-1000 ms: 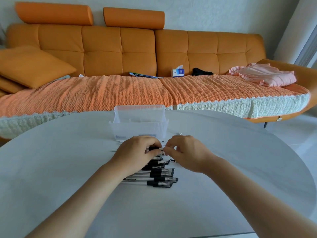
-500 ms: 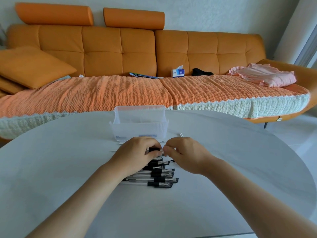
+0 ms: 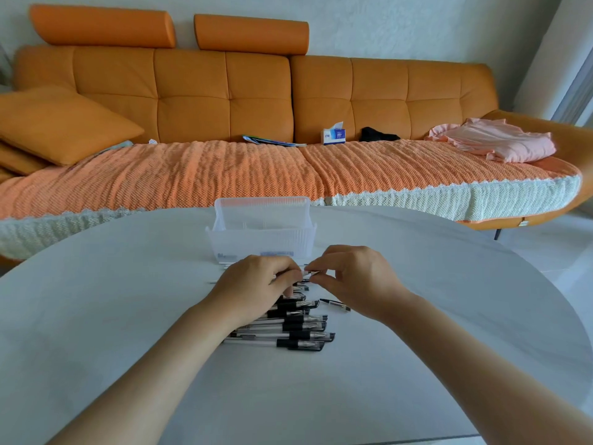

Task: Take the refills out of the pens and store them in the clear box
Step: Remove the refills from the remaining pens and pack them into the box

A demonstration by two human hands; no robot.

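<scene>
Black-capped pens (image 3: pixel 300 343) lengthwise left-to-right, capped ends rightward.

left hand (image 3: pixel 253 281): bare
right hand (image 3: pixel 356 281): bare
left forearm (image 3: pixel 154 374): bare, runs to lower frame edge
right forearm (image 3: pixel 481 364): bare, same

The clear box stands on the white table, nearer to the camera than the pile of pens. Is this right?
No. The head view shows the clear box on the white table, but farther from the camera than the pile of pens, not nearer.
</scene>
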